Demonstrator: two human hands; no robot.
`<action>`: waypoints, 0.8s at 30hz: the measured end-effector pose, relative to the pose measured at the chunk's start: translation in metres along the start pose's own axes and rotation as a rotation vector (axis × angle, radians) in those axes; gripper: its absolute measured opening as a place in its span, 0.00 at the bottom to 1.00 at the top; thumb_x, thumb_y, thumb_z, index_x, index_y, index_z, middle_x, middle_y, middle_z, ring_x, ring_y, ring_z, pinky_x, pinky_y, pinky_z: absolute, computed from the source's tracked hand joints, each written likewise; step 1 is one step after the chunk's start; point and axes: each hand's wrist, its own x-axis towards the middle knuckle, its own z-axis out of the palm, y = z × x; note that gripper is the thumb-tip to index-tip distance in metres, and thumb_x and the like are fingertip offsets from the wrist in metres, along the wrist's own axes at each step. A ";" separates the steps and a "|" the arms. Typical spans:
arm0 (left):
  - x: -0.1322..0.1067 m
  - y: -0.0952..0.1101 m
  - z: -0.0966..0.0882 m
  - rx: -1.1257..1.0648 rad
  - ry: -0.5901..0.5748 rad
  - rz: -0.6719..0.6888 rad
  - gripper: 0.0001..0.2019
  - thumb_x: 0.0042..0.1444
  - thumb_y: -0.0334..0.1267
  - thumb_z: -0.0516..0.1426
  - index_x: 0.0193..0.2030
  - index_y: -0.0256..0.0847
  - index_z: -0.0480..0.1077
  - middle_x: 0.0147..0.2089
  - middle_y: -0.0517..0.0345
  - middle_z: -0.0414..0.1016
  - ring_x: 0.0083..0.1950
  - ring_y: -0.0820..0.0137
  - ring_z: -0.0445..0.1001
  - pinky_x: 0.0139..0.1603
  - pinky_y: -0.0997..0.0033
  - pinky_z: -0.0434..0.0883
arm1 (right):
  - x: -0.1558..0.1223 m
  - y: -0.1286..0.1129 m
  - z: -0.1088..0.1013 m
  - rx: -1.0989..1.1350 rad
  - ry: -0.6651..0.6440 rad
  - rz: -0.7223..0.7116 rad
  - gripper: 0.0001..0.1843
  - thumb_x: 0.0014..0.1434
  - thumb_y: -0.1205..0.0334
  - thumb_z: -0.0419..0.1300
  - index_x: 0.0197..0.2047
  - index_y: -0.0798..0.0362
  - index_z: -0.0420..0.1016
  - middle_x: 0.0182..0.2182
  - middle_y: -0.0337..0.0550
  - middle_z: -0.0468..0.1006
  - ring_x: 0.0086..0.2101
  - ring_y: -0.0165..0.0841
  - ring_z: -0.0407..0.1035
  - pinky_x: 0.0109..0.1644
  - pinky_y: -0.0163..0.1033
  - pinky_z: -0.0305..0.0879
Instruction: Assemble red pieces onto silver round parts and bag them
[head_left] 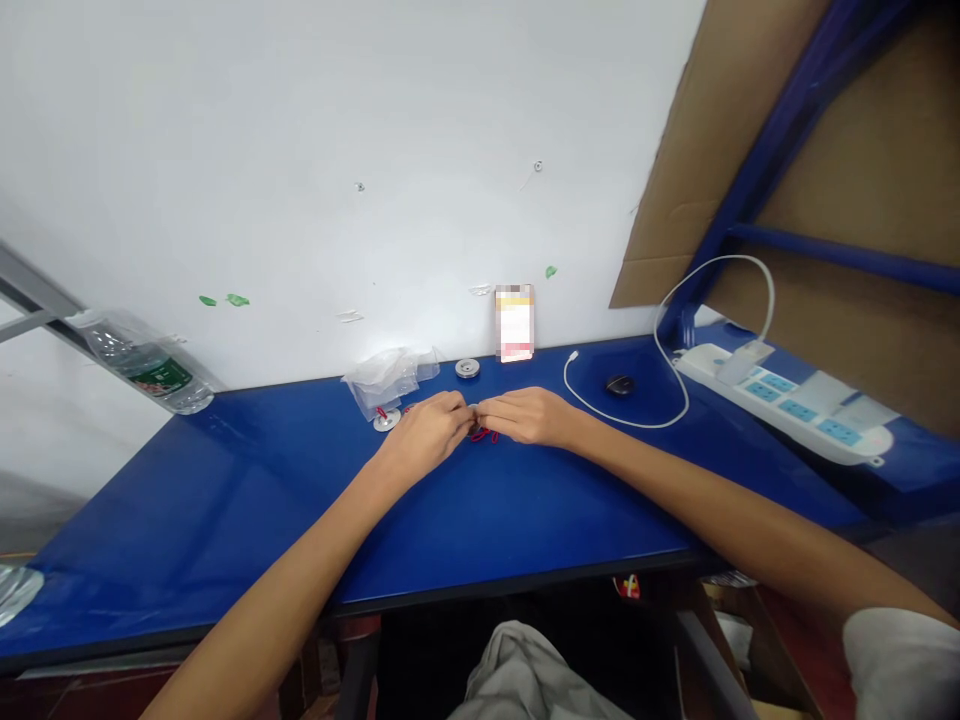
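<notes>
My left hand [429,432] and my right hand [531,415] meet near the back of the blue table, fingertips almost touching. Both are closed in a pinch around a small metal disc [474,428], mostly hidden by the fingers. A red cord [486,436] loops out beneath them. Just left of my left hand lies a silver disc [387,421] with a bit of red cord on it. Behind the hands, a grey round metal piece [467,369] rests by the wall. A crumpled clear plastic bag [390,378] lies behind my left hand.
A phone with a lit screen [515,325] leans on the white wall. To the right are a white cable [637,425], a black mouse-like object [619,385] and a white power strip [780,400]. A water bottle [142,362] leans at the left end of the blue table [465,530].
</notes>
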 end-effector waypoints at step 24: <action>0.010 0.001 0.015 -1.174 0.189 -0.499 0.12 0.62 0.44 0.65 0.47 0.38 0.76 0.45 0.49 0.82 0.44 0.64 0.82 0.39 0.66 0.82 | 0.007 -0.005 0.000 0.412 0.261 0.587 0.05 0.71 0.70 0.62 0.46 0.51 0.78 0.44 0.46 0.84 0.41 0.34 0.79 0.41 0.37 0.75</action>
